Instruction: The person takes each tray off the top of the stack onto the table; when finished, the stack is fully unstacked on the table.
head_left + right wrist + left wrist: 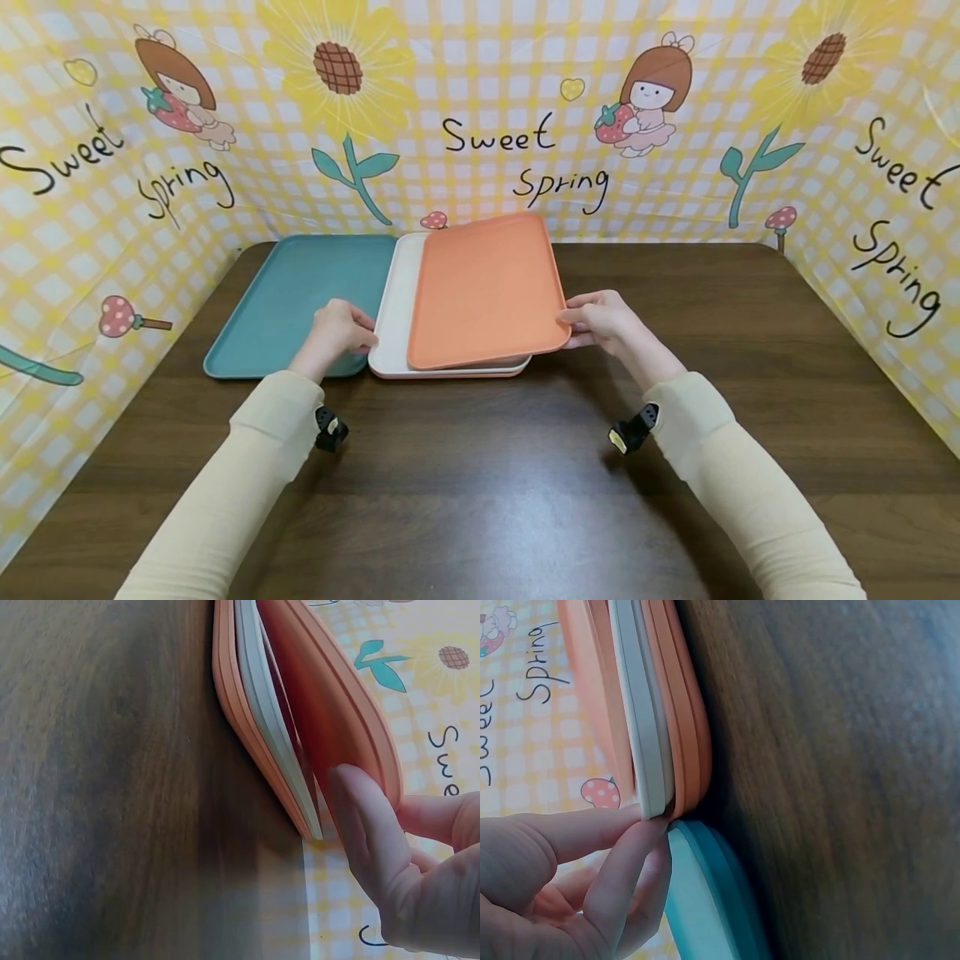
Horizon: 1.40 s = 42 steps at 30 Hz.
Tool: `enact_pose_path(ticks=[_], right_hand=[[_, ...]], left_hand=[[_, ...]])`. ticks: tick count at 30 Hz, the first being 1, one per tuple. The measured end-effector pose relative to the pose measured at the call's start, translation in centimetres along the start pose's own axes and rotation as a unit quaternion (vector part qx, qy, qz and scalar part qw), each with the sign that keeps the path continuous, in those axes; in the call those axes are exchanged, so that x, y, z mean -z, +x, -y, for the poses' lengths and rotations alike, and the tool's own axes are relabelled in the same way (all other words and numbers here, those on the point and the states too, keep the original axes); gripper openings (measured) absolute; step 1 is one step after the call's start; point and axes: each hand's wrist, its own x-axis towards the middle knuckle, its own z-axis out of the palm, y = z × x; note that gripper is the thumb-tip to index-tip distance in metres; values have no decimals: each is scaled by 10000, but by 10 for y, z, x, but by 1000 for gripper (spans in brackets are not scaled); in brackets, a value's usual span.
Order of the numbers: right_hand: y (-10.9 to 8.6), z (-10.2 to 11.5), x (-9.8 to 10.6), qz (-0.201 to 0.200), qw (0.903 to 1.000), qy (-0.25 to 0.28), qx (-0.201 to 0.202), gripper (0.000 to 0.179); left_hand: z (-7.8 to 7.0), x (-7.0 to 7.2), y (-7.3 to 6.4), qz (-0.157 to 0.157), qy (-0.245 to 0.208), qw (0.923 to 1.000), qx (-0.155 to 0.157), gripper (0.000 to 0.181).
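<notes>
An orange tray (491, 292) tilts over a white tray (393, 308), its right side raised and its left side low on the white one. My right hand (600, 321) pinches the raised right edge, thumb on one face and fingers on the other. With thumb and fingertips, my left hand (339, 332) pinches the near left corner of the white tray. Beneath the white tray lies another orange tray (694, 765), mostly hidden, its rim showing in both wrist views. In the right wrist view a gap separates the raised orange tray (352, 697) from the white tray (262, 697).
A teal tray (315, 275) lies flat to the left of the stack, partly under my left hand. The brown wooden table (480, 492) extends in front and to the right. A yellow checked cloth (480, 83) stands around the back and sides.
</notes>
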Motion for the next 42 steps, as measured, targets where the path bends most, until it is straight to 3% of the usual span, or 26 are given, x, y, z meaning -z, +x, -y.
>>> enact_pose_path(ticks=[18, 33, 42], right_hand=[[-21, 9, 35, 182, 9997, -170, 77, 57], [-39, 4, 84, 152, 9992, -323, 172, 62], [-47, 2, 114, 138, 9992, -336, 179, 66]], left_hand=[[-2, 1, 1, 25, 6, 10000, 35, 30], [4, -2, 0, 109, 115, 9998, -124, 29], [4, -1, 3, -6, 278, 9993, -246, 26]])
